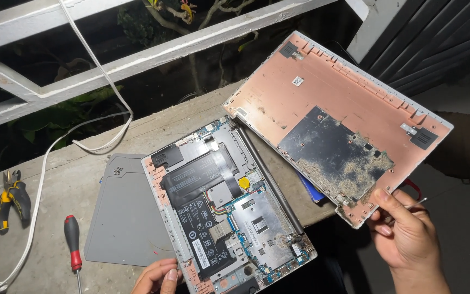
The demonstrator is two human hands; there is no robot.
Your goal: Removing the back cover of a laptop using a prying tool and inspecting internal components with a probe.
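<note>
The right hand (406, 228) at four o'clock has its fingers pinched shut on the dusty pink bottom cover (333, 120), lifted at two o'clock. The left hand (156, 277), fingers curled, touches the opened laptop (227, 212), its black battery exposed, on the table (44, 218).

White label (297, 80) on cover; battery labels (201, 246).

Harsh light from near the camera, sharp focus, background beyond the railing (153, 54) dark — slight edge distortion
</note>
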